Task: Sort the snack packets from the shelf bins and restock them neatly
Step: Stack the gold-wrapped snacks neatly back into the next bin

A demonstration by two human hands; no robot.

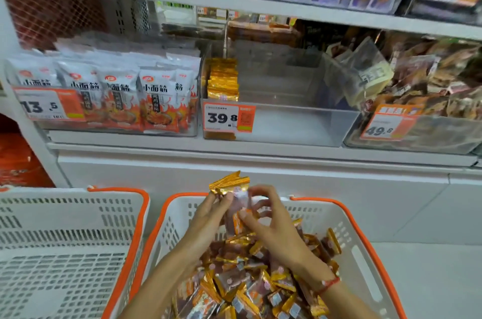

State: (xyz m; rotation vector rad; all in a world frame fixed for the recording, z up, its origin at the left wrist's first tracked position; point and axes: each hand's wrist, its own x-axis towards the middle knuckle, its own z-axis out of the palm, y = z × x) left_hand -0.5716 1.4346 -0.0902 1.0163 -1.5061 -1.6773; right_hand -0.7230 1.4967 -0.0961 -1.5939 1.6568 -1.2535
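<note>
Both hands raised above the far edge of a white basket with orange rim (365, 245). Left hand (208, 211) clamped on a small stack of gold-edged snack packets (229, 184), stack tops fanned just above the fingers. Right hand (266, 222) pinches the same bundle from the near side, thumb on an orange-and-red packet face. The basket beneath holds a loose heap of matching packets (247, 279). A second white basket (65, 227) sits just beside it, to the left. On the shelf, a clear bin (300, 123) tagged 39.8 (227, 118) has one upright row of gold packets (223, 78) against its left wall. Red string bracelet (329, 284) on right wrist.
</note>
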